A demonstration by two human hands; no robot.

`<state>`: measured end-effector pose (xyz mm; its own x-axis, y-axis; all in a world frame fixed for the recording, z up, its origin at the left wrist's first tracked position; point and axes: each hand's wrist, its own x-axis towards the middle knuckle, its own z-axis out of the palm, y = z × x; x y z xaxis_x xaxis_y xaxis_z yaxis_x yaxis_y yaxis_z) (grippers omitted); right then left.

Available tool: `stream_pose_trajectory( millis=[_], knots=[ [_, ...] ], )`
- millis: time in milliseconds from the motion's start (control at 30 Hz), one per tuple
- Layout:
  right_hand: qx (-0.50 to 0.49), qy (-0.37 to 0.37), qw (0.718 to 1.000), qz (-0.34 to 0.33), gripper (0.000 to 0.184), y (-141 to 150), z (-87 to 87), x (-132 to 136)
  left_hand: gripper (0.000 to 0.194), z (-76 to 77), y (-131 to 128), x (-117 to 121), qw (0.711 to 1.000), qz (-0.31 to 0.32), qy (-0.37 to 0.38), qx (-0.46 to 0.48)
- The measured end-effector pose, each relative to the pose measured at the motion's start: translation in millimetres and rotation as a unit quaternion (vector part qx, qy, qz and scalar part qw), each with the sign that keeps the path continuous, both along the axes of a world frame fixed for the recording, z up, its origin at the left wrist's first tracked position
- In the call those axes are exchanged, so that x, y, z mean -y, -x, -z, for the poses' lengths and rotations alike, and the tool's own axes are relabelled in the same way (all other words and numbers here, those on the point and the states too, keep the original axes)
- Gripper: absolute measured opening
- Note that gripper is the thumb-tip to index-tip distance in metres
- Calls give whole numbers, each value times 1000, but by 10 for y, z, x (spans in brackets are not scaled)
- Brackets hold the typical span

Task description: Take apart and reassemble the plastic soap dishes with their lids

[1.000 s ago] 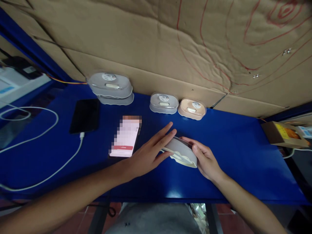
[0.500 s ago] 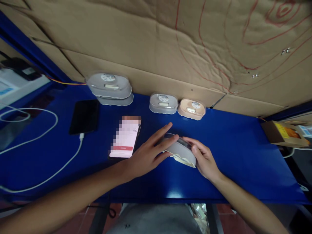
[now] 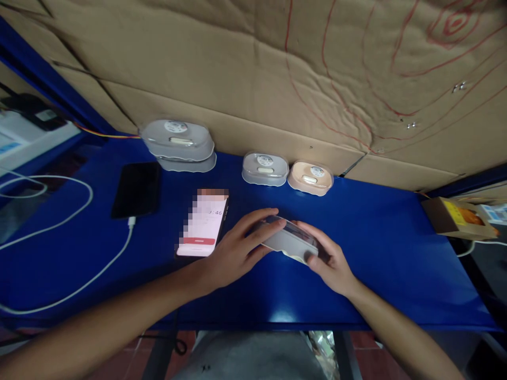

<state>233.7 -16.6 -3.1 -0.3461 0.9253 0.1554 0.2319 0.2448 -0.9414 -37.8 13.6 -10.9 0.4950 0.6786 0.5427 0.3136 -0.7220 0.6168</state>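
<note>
Between my hands, just above the blue table, is a grey oval box (image 3: 292,244) with a clear lid and a wavy pale rim, tilted down to the right. My left hand (image 3: 241,245) grips its left end, fingers over the top and thumb below. My right hand (image 3: 330,258) is closed round the right end, its thumb on the near side. Behind them stand a similar grey box (image 3: 264,177) and a peach-coloured box (image 3: 310,184), each with a round label. Further left, two more grey boxes (image 3: 180,142) are stacked.
A phone with a lit screen (image 3: 202,224) lies left of my hands. A dark phone (image 3: 137,190) is plugged into a white cable (image 3: 95,278). Brown cardboard (image 3: 222,68) rises along the table's back edge. An open carton (image 3: 457,217) stands at the right.
My left fingers have come down from a raised, spread pose onto the box. My right thumb has shifted lower on its near side, and the box has turned slightly.
</note>
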Motion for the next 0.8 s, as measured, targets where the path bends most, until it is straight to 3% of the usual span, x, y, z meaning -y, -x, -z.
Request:
stream_pose_trajectory(
  millis=[100, 300, 467, 633, 800],
  knots=[
    [48, -48, 996, -58, 75, -83, -29, -73, 69, 24, -5, 2, 1000, -2, -4, 13],
    [176, -133, 970, -105, 71, -328, -196, -277, 64, 69, -21, -39, 997, 21, 22, -71],
    [251, -153, 955, -37, 47, -530, -245, -355, 69, -14, 18, -157, 990, 16, 25, -137],
    [317, -172, 933, 2, 33, -780, -184, -443, 68, -118, 67, -470, 982, -67, 35, -175],
    [407, -163, 882, 173, 32, -1322, -80, -590, 76, -135, 135, -1011, 963, -86, 14, -254]
  ],
)
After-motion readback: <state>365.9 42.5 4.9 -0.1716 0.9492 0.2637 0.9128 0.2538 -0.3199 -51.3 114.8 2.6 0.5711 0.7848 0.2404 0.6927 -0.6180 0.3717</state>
